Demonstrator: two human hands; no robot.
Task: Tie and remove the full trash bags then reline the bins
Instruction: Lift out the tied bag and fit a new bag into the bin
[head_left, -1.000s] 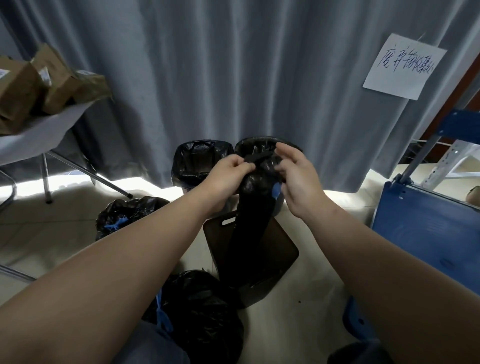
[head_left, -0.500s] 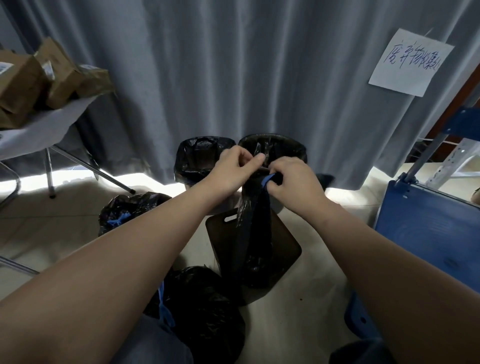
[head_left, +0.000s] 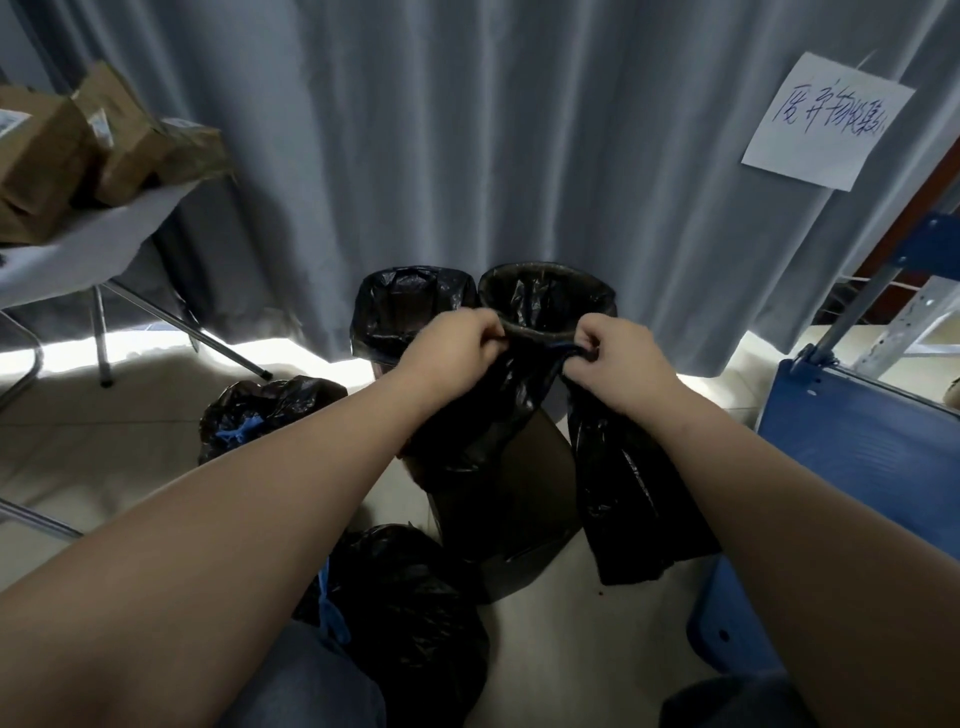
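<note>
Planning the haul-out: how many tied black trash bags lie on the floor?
2: one tied black plastic bag at left, a second tied bag at bottom centre. Others may be hidden.

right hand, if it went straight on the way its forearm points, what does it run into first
Most likely the round lined bin just beyond it. The right hand grips the black bag and aims toward that bin; depth is unclear, so it could pass above the rim.
</note>
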